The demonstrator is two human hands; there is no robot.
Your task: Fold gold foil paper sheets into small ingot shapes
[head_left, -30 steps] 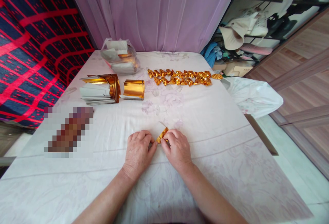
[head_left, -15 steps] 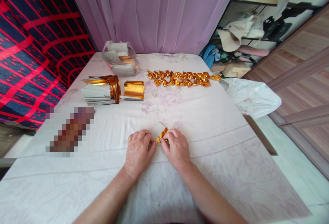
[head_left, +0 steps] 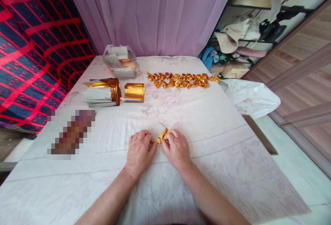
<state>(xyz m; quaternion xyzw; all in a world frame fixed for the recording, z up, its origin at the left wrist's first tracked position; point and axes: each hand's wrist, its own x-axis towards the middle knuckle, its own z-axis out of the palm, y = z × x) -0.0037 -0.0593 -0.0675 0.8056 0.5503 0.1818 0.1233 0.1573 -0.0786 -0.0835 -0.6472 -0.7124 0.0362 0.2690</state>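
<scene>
A small piece of gold foil paper [head_left: 162,136], partly folded, sits between my two hands near the middle of the table. My right hand [head_left: 177,148] pinches its right side between thumb and fingers. On its left edge, my left hand [head_left: 141,148] is closed with the thumb and index fingertip at the paper. Beyond the hands lie two rows of folded gold paper pieces [head_left: 178,80]. Further left stand a small stack of gold foil sheets [head_left: 134,92] and a larger, curved stack of sheets [head_left: 100,94] with pale backs.
A clear plastic bag [head_left: 120,61] of more sheets stands at the back left of the cloth-covered table [head_left: 219,183]. A blurred-out item [head_left: 73,132] lies at left. White plastic bag [head_left: 252,97] and shelves [head_left: 243,39] are at right; a purple curtain [head_left: 155,14] hangs behind.
The view has shifted slightly. My hands keep almost the same grip on the gold foil paper, with only a very small movement at the fingertips.
</scene>
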